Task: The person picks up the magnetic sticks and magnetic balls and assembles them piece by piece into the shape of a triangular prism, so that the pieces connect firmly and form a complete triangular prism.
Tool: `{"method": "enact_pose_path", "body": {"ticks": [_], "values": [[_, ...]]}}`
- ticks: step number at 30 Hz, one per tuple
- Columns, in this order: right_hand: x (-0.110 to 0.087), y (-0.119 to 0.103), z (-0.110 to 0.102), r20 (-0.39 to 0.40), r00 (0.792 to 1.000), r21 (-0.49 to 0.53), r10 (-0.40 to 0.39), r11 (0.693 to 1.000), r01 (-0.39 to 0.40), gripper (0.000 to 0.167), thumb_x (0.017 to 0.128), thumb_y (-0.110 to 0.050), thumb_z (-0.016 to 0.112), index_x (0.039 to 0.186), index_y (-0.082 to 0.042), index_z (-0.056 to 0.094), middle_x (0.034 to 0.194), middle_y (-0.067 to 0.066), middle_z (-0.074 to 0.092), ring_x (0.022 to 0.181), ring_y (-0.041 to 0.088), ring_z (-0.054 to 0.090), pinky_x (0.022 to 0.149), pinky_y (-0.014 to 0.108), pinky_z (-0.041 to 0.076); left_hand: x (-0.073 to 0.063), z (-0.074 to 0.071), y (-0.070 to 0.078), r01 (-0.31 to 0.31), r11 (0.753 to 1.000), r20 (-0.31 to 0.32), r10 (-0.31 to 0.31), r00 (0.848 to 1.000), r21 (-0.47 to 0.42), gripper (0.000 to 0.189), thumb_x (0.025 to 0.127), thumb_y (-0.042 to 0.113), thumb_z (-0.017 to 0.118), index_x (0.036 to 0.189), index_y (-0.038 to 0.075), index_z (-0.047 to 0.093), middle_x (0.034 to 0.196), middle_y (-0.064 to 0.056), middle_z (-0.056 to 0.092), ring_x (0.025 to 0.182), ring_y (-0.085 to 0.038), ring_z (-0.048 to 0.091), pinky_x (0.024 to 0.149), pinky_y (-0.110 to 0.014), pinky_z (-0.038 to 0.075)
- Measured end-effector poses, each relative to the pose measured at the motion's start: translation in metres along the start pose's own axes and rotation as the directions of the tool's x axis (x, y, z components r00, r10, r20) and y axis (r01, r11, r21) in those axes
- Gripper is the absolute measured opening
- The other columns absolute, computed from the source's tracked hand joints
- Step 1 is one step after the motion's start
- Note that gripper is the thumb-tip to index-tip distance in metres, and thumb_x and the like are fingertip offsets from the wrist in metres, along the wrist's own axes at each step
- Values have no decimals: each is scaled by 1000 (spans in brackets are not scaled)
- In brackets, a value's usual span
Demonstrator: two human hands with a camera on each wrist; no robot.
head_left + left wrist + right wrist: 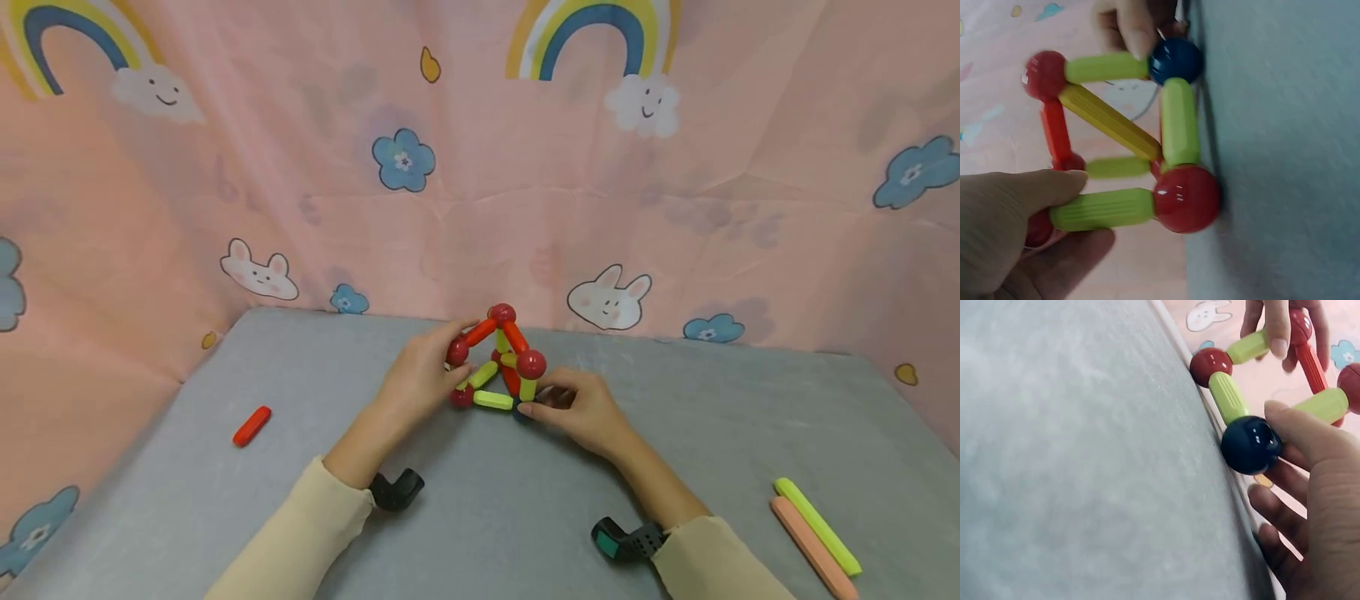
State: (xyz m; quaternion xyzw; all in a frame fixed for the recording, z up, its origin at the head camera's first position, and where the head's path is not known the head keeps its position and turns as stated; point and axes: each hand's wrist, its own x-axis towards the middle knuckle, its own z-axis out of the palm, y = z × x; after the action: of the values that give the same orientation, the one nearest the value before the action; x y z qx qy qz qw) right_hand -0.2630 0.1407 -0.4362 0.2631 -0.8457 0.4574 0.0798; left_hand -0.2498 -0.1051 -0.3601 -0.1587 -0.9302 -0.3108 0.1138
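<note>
A frame of magnetic building rods and balls stands on the grey table, with a red ball (504,314) at its peak and red rods (481,332) sloping down. My left hand (416,379) grips its left side, thumb and fingers around an upright green rod (1104,209) below a red ball (457,351). At the near right corner, my right hand (585,412) pinches a dark blue ball (1251,445) between thumb and fingers. Another green rod (1180,122) joins the blue ball to a red ball (1187,199) along the base. A yellow rod (1110,122) runs diagonally across the frame.
A loose red rod (252,427) lies on the table (525,517) at the left. Farther right, a long yellow-green rod (817,525) and a long orange rod (813,547) lie side by side. A pink patterned cloth (480,233) hangs behind the table.
</note>
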Motion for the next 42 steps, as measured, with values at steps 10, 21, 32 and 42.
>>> {"method": "enact_pose_path", "body": {"ticks": [10,21,32,42], "values": [[1,-5,2,36,998,93,44,995,-47,21,81,-14,85,100,-13,76,86,5,69,73,13,60,65,23,52,5,-14,-12,-1,998,156,10,988,-61,75,85,12,81,151,18,46,127,-9,67,109,-25,64,92,-41,59],[0,3,5,50,998,95,37,995,-42,18,82,-16,84,98,-14,76,86,3,66,73,12,57,62,22,48,-16,-75,-23,50,998,195,-55,979,33,64,91,18,76,148,14,48,144,-11,58,124,-31,62,100,-49,55],[-2,3,4,28,999,85,34,996,-36,16,83,-17,84,97,-14,76,85,3,66,73,12,56,61,22,47,-82,-130,-94,142,962,180,-186,966,234,51,89,15,76,136,4,60,137,-21,62,115,-40,64,91,-55,54],[0,4,5,46,999,70,30,997,-33,16,84,-18,83,99,-17,76,86,0,65,73,12,56,61,22,47,-112,-141,-150,297,900,153,-358,921,320,55,81,21,81,126,-5,62,111,-29,63,90,-34,63,78,-50,52]]}}
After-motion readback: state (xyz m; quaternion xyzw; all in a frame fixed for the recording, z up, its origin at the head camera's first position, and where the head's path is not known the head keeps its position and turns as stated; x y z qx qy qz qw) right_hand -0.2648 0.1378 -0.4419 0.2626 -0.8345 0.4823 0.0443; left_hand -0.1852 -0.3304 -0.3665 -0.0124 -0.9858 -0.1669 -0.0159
